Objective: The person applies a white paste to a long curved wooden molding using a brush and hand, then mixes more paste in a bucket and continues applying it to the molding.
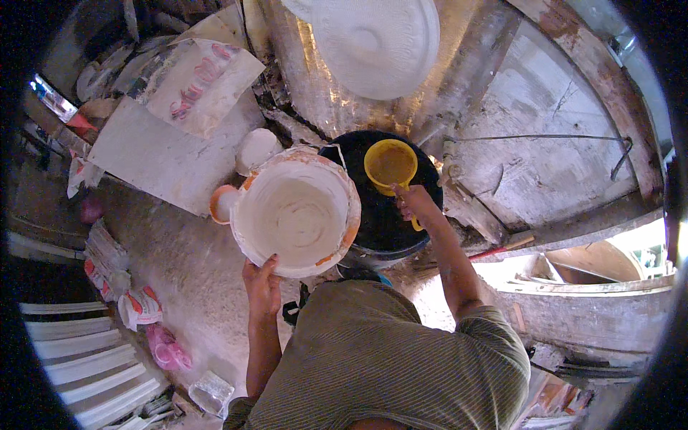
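Note:
My right hand (414, 201) is closed around the handle of a yellow dipper (390, 164), whose bowl is over a large black tub (380, 233) of dark liquid. Beside it my left hand (263, 285) grips the near rim of a white bucket (292, 215), tilted so that its inside shows. White, plaster-like residue coats the bucket's walls and bottom, and orange shows on its rim. The bucket overlaps the tub's left side. What the dipper holds, if anything, is hard to make out.
A small orange-and-white container (224, 204) and a round white container (258, 150) stand left of the bucket. Large pale boards (168, 154) lie beyond them. A round white moulded disc (376, 46) is at the far side. White strips (86, 351) lie at lower left.

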Demonstrator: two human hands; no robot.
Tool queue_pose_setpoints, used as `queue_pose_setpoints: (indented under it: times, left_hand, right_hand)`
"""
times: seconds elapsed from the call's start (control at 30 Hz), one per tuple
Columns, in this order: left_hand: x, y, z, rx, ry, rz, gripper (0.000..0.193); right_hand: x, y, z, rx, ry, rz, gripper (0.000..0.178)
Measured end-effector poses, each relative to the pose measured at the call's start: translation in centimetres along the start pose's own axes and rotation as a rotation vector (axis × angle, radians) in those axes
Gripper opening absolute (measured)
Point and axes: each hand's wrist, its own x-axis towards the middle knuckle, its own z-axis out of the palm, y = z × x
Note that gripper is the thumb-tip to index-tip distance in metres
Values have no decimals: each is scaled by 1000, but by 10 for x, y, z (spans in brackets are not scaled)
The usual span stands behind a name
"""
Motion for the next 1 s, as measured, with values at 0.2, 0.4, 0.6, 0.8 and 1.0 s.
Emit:
queue_pose_setpoints:
  times: [0.2, 0.4, 0.6, 0.8, 1.0]
  left_hand:
    - [4, 2, 3, -24, -9, -42, 54]
    - [5, -3, -1, -10, 11, -40, 57]
    - [8, -10, -1, -3, 37, -92, 58]
    - [12, -18, 6, 33, -1, -85, 56]
    - [12, -18, 32, 102, 40, -99, 50]
  right_hand:
    - [-7, 8, -17, -179, 73, -61, 35]
    - [-6, 27, -21, -288, 144, -110, 34]
    - [-29, 12, -20, -236, 183, -94, 37]
    - [-64, -29, -22, 158, 23, 0, 33]
    - [-85, -64, -29, 148, -42, -91, 35]
